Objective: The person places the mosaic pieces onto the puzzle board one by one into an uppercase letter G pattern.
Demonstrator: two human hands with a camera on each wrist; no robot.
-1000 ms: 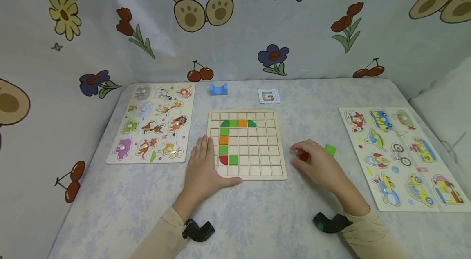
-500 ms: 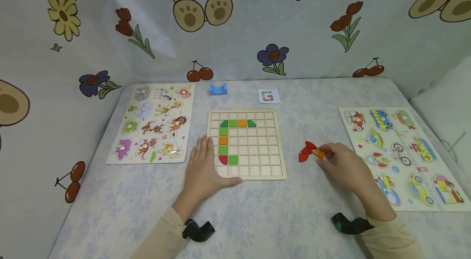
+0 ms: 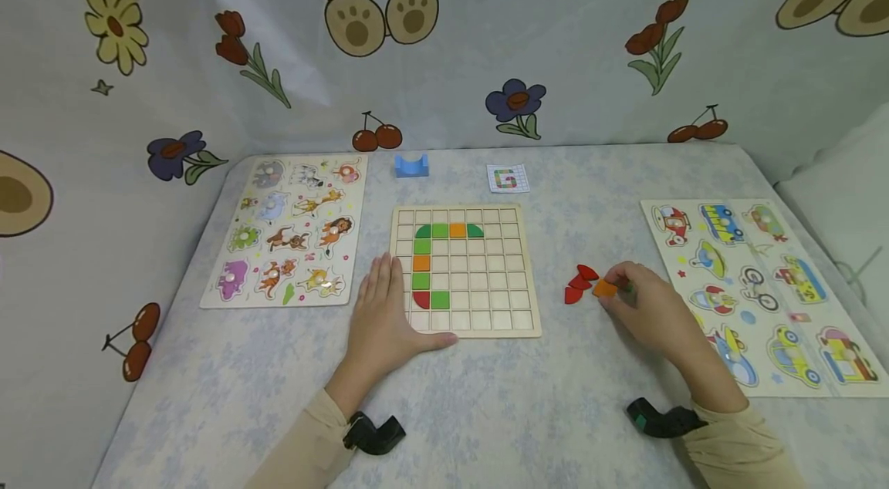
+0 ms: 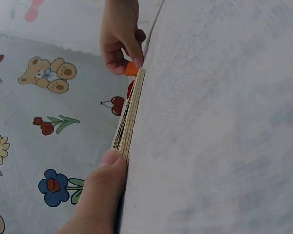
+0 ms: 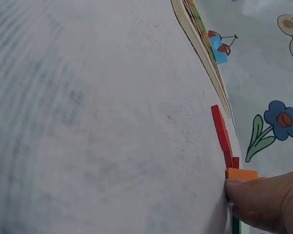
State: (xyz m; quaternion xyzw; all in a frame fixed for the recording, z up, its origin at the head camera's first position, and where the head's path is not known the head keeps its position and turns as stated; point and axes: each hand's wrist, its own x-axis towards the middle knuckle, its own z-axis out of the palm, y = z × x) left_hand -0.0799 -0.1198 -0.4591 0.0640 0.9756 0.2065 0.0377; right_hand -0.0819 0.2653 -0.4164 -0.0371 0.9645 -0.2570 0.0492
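A wooden grid board (image 3: 489,282) lies in the middle, with green, orange and red tiles set along its upper row, left side and lower left. Straight fingers of my left hand (image 3: 380,311) lie along the board's left edge, the thumb against its front edge. To the right, my right hand (image 3: 646,311) pinches an orange square tile (image 3: 604,288) between thumb and fingers, low over the table. Several red rounded tiles (image 3: 574,295) lie just left of that tile. A green tile (image 5: 236,225) shows partly behind the right thumb in the right wrist view.
A small pattern card (image 3: 508,179) and a blue holder (image 3: 412,166) stand behind the board. An animal puzzle board (image 3: 285,296) lies at left. At right is a vehicle puzzle board (image 3: 753,331), partly under the right forearm. A printed cloth hangs at the back.
My right hand has moved right, away from the red tiles, and now pinches the orange tile; the red tiles are uncovered. The left hand has stayed on the board.
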